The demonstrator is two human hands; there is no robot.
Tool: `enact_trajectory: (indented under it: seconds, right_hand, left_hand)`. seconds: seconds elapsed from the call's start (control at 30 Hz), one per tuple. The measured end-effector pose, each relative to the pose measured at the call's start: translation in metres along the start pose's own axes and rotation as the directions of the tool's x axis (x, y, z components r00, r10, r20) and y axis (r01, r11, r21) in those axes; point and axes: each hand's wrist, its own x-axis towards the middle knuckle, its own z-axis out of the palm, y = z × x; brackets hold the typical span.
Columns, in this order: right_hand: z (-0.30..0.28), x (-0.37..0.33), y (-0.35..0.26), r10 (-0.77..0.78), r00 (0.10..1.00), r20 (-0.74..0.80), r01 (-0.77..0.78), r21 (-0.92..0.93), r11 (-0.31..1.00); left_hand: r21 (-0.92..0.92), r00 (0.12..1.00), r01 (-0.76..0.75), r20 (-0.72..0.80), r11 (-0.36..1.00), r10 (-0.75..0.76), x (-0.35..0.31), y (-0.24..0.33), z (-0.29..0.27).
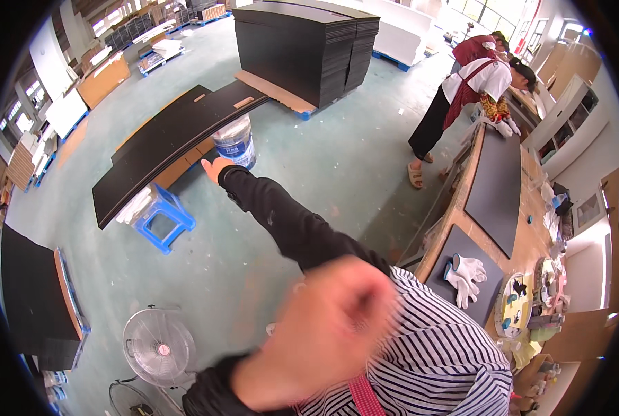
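My right arm, in a black sleeve, stretches toward a pile of long black panels [178, 132]. In the picture my right hand [217, 168] meets the pile's near edge, in front of a white and blue bucket [239, 149]. Whether it touches the panels, and how its fingers lie, I cannot tell. Close to the camera, my left hand [323, 329] is raised in front of my striped garment [441, 340]. It is blurred, its fingers curled in and closed; anything inside them is hidden. The panels rest on the bucket and a blue plastic stool [162, 218].
A tall stack of black boards [288, 52] stands beyond the panels. At right, a workbench [486, 239] carries dark boards and white gloves [466, 277]; a person in an apron [475, 87] bends over its far end, another behind. A fan [158, 347] stands at lower left.
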Motion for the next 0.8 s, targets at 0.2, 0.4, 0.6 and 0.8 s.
enact_trajectory:
  seconds: [0.2, 0.4, 0.6, 0.8]
  right_hand:
    - [-0.004, 0.071, -0.029, 0.034, 0.998, -0.061, -0.023, 0.178, 0.984]
    - [-0.161, 0.154, 0.069, 0.399, 0.888, -0.230, -0.088, 0.766, 0.637]
    - [-0.124, 0.078, -0.013, 0.354, 0.931, -0.088, -0.092, 0.882, 0.462]
    - [-0.115, 0.032, 0.028, 0.333, 0.936, 0.112, -0.257, 0.863, 0.434]
  left_hand:
    - [0.544, 0.967, -0.239, 0.210, 0.804, 0.145, -0.043, -0.002, -0.004]
    - [0.313, 0.913, -0.351, 0.325, 0.883, 0.248, -0.034, -0.089, 0.019]
    - [-0.042, 0.855, 0.075, 0.516, 0.996, -0.043, -0.037, -0.093, 0.012]
    - [0.265, 0.660, -0.661, 0.650, 0.702, 0.376, -0.026, -0.035, 0.003]
